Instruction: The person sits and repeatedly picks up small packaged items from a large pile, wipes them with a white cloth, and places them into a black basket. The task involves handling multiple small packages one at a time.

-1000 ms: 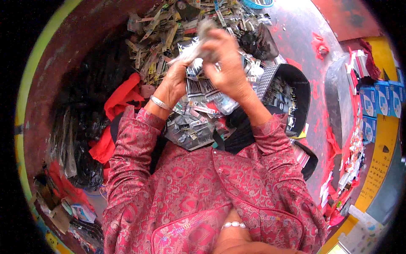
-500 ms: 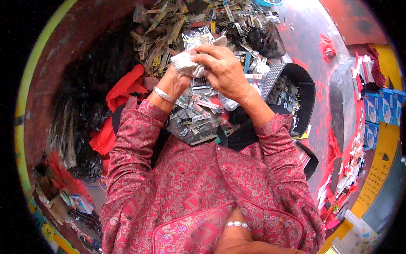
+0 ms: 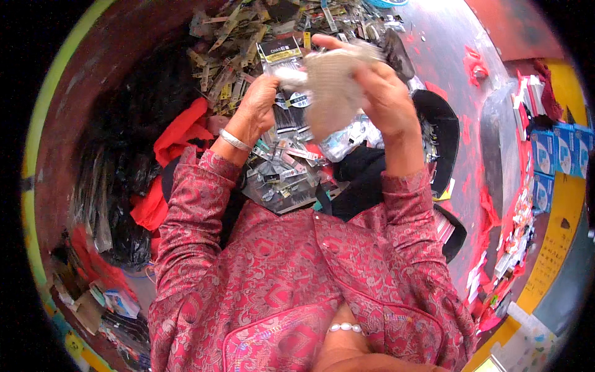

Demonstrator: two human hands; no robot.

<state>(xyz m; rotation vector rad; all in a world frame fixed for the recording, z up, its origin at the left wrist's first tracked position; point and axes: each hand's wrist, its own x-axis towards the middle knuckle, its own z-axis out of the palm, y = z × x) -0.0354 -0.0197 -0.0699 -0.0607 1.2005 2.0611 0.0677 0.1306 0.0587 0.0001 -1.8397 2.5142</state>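
Observation:
Between my hands, above a heap of small packets, a whitish-beige ribbed knit cloth point(image 3: 334, 93) hangs spread out and smeared by motion. My left hand point(image 3: 259, 102) is closed in a pinch on a narrow white end of it. My right hand point(image 3: 392, 93) grips the cloth's right side, with one finger showing above its upper edge. Whether the cloth is a glove or something else, I cannot tell. Behind my left hand lies a clear packet point(image 3: 279, 54) with a black and yellow header. Below the cloth are packets holding thin black strips point(image 3: 288, 121).
A large heap of small carded packets point(image 3: 238, 37) spreads at the far side. Black plastic bags point(image 3: 130, 142) and red cloth point(image 3: 186, 130) lie left. On the right stand a dark tray point(image 3: 441, 136) of small items and blue boxes point(image 3: 564, 152). Packets lie near my lap point(image 3: 282, 170).
The cloth was bunched between both hands and now hangs spread out. My right hand has moved right and apart from my left, which stays near its place.

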